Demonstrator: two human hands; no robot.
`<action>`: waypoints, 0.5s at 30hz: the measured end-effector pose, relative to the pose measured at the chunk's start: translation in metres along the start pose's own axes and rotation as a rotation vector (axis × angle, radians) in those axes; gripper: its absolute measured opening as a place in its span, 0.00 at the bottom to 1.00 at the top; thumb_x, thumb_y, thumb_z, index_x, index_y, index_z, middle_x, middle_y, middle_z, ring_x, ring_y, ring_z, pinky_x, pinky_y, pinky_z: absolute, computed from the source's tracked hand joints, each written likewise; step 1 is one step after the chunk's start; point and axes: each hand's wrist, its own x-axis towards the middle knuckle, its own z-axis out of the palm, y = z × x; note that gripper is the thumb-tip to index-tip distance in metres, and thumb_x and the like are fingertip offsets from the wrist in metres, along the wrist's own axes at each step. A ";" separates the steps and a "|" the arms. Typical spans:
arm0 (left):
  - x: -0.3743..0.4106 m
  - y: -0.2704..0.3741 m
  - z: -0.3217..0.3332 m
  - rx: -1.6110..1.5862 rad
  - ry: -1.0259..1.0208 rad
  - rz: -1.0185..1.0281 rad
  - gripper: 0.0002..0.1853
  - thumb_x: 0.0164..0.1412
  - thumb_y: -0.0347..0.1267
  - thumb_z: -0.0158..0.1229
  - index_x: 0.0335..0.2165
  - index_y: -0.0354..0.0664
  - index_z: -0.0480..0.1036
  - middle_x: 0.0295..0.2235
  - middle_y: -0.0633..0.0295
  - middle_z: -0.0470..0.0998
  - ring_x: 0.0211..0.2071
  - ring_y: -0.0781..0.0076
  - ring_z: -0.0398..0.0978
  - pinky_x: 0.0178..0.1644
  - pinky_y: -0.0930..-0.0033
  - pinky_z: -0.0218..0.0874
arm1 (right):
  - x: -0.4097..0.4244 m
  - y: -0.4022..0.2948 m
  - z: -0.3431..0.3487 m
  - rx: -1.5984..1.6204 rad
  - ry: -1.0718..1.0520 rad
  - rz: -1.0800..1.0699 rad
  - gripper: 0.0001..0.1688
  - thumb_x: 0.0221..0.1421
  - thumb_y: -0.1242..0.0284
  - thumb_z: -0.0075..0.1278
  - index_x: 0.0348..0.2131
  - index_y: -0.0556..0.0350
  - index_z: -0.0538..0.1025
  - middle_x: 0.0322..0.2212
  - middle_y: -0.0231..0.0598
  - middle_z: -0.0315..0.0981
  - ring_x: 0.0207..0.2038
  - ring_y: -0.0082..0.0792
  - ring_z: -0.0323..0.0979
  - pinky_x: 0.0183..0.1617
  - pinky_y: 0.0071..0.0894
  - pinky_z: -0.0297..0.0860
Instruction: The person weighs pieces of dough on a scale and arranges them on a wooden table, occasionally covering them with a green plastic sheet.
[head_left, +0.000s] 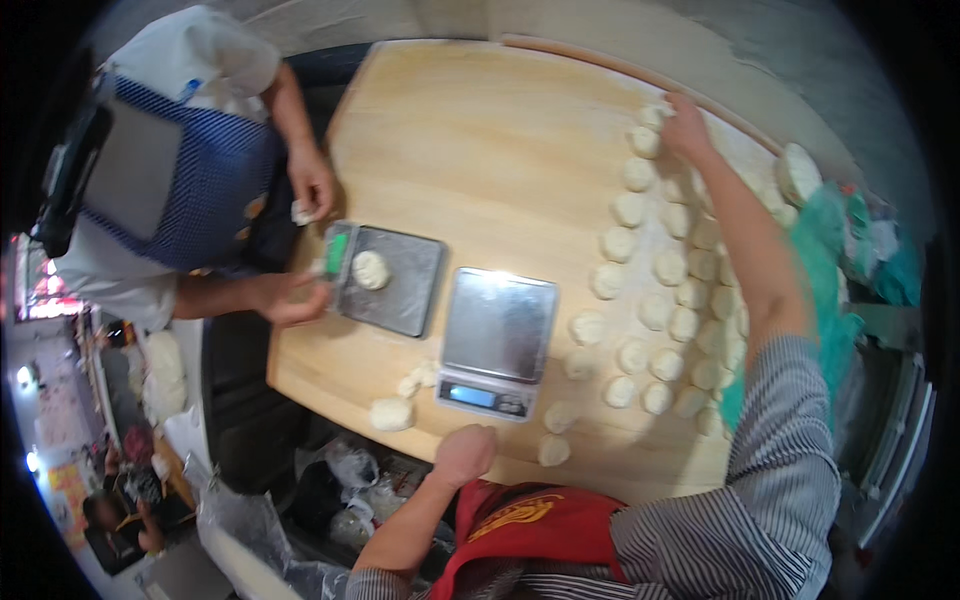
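Note:
My right hand reaches to the far right of the wooden table, at a dough ball at the top of the rows; whether it grips the ball I cannot tell. My left hand is curled at the near edge, just below a digital kitchen scale with a bare steel plate and lit display. Whether it holds anything is hidden. Rows of round dough balls cover the right side. A larger dough piece and small dough bits lie left of the scale.
Across the left corner a co-worker in a blue apron has both hands by a second scale bearing a dough ball. A bowl and green plastic bag are at right. Plastic bags lie below the near edge.

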 end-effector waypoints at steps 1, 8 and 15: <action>-0.003 -0.001 -0.003 -0.047 0.074 0.023 0.04 0.54 0.31 0.56 0.27 0.43 0.71 0.20 0.55 0.70 0.24 0.51 0.71 0.26 0.51 0.62 | 0.001 0.003 -0.004 0.049 -0.037 -0.008 0.26 0.50 0.84 0.41 0.50 0.59 0.73 0.48 0.54 0.72 0.52 0.50 0.70 0.55 0.42 0.67; -0.002 0.002 0.000 -0.132 0.319 0.130 0.06 0.50 0.30 0.60 0.31 0.43 0.74 0.21 0.56 0.71 0.23 0.54 0.72 0.26 0.56 0.64 | -0.044 -0.025 -0.020 -0.030 -0.231 -0.287 0.16 0.52 0.76 0.46 0.43 0.58 0.74 0.40 0.52 0.71 0.47 0.53 0.68 0.51 0.47 0.66; 0.004 0.002 -0.003 -0.079 0.275 0.149 0.05 0.51 0.30 0.59 0.29 0.42 0.73 0.20 0.57 0.69 0.22 0.55 0.71 0.25 0.56 0.63 | -0.029 -0.009 -0.020 0.039 0.047 -0.387 0.20 0.49 0.74 0.51 0.44 0.57 0.73 0.42 0.52 0.70 0.47 0.53 0.68 0.52 0.48 0.66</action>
